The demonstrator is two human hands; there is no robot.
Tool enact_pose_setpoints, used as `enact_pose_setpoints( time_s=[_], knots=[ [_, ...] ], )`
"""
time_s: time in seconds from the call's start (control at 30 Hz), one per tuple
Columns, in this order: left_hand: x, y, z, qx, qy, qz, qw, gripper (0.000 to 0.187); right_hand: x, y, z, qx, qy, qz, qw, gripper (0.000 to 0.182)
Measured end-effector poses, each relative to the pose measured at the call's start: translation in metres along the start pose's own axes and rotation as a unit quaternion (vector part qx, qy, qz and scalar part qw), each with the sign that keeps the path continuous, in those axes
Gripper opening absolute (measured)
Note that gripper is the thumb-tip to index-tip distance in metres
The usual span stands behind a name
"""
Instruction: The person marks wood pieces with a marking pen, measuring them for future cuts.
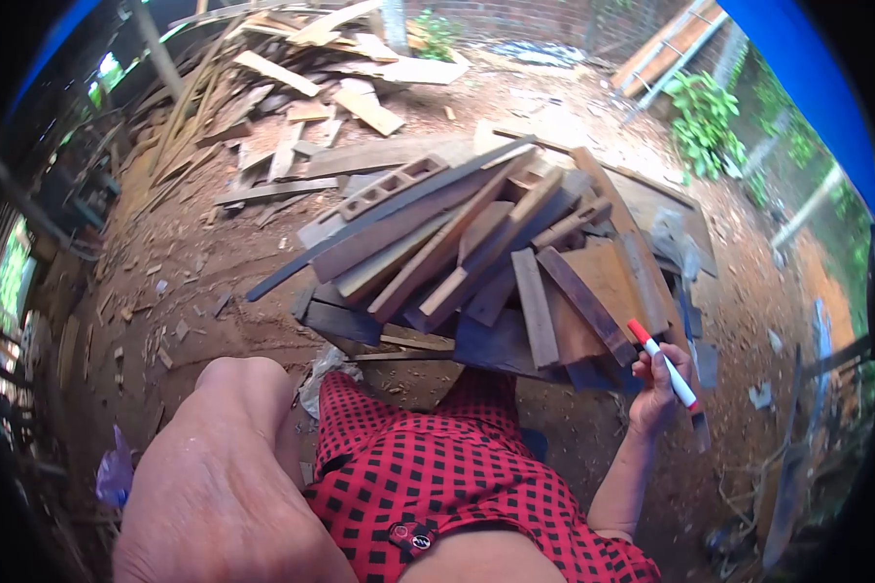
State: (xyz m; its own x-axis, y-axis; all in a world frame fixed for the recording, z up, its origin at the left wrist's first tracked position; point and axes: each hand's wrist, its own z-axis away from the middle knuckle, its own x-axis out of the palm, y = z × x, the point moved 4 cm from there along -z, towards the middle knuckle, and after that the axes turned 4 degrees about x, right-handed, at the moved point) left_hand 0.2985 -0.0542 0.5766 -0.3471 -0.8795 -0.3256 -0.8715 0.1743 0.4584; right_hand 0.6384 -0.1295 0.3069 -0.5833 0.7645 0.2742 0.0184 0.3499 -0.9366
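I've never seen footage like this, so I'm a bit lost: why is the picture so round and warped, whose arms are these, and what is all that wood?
There is no machine here. A person wears a camera on the head, pointing forward and down, and its wide lens bends the edges. The big shape at the lower left is the person's left hand, very close to the lens, its grip not visible. The right hand holds a marker with a red cap and white body. The red and black checked cloth is the person's clothing. Ahead lies a pile of planks on bare ground, with more scrap wood farther back.
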Motion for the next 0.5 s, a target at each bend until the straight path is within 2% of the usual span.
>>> enact_pose_setpoints(
  time_s=[0.03,0.1,0.13,0.17,0.2,0.23,0.27,0.3,0.33,0.4,0.47,0.5],
  knots=[
    [0.004,0.01,0.002,-0.007,0.004,-0.015,1.0,0.021,0.007,0.001,-0.001,-0.007,-0.011,0.016,1.0,0.021],
    [0.018,0.023,0.012,-0.129,-0.023,-0.004,0.991,0.019,0.02,0.002,-0.002,-0.012,-0.036,0.026,0.999,0.022],
    [0.019,0.03,0.014,-0.135,-0.017,-0.017,0.99,0.019,0.027,0.002,-0.003,-0.012,-0.039,0.02,0.999,0.022],
    [0.022,0.031,0.02,-0.219,-0.105,-0.136,0.96,0.02,0.034,0.002,-0.004,-0.012,-0.042,0.014,0.999,0.022],
    [0.025,0.032,0.027,-0.299,-0.19,-0.248,0.902,0.023,0.04,0.002,-0.005,-0.01,-0.055,0.009,0.998,0.022],
    [0.024,0.031,0.021,-0.393,-0.201,-0.433,0.786,0.023,0.045,0.002,-0.007,-0.009,-0.072,0.009,0.997,0.022],
    [0.023,0.03,0.013,-0.466,-0.204,-0.59,0.627,0.024,0.051,0.002,-0.006,-0.006,-0.085,0.01,0.996,0.023],
    [0.025,0.031,0.022,-0.436,-0.141,-0.712,0.532,0.024,0.057,0.002,-0.004,0.016,-0.072,0.009,0.997,0.021],
    [0.023,0.032,0.016,-0.415,-0.042,-0.784,0.459,0.025,0.063,0.0,-0.002,0.021,-0.074,0.01,0.997,0.021],
    [0.032,0.04,0.001,-0.415,0.039,-0.832,0.366,0.026,0.076,-0.004,0.0,0.009,-0.092,0.029,0.995,0.02],
    [0.051,0.052,-0.001,-0.426,0.041,-0.84,0.335,0.025,0.089,-0.001,0.003,0.001,-0.092,0.026,0.995,0.019],
    [0.048,0.054,0.001,-0.387,0.034,-0.874,0.291,0.023,0.095,0.0,0.005,-0.004,-0.103,0.026,0.994,0.019]
  ],
)
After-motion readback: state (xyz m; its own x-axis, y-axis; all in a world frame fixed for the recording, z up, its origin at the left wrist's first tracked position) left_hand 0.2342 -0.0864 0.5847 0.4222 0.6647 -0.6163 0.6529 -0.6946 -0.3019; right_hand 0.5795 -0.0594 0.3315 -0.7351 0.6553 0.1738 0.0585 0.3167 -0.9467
